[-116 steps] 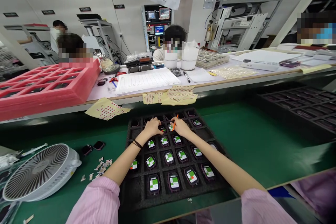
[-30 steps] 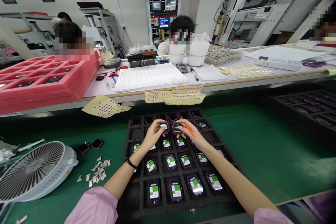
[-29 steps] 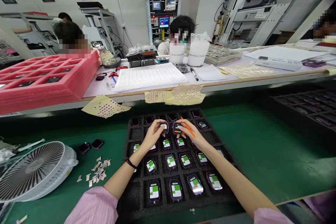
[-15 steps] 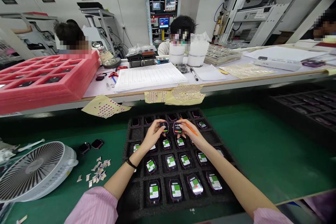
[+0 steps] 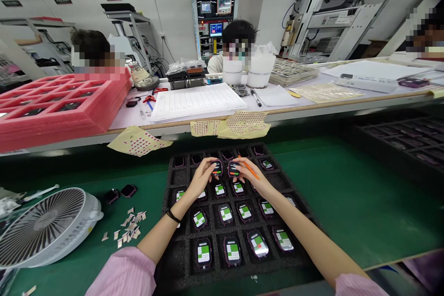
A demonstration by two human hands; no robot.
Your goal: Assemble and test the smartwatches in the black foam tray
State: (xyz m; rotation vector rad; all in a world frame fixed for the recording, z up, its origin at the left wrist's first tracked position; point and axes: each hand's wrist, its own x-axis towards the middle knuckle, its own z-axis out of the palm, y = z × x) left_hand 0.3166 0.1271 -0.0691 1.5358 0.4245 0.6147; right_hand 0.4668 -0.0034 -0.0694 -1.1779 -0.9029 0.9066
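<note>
My left hand [image 5: 200, 178] grips a black smartwatch with a lit screen [image 5: 217, 168] above the upper middle of a black foam tray [image 5: 169, 266]. My right hand [image 5: 248, 172] grips a second smartwatch [image 5: 233, 169] and also holds a thin orange stick [image 5: 251, 171]. The two watches are close together but apart. Several more smartwatches with green-and-white screens [image 5: 225, 213] lie in the tray's pockets below my wrists. My fingers partly hide both held watches.
A white desk fan [image 5: 45, 226], two dark watches [image 5: 120, 192] and scattered paper scraps [image 5: 128, 226] lie on the green mat left of the tray. Beyond the mat stands a bench with a pink foam tray [image 5: 58, 106], dotted yellow sheets [image 5: 243, 125] and seated people.
Since the oldest frame, my hands have each taken a watch from the tray's upper rows. Over the last second, they have drawn slightly closer, and the left watch's screen has changed.
</note>
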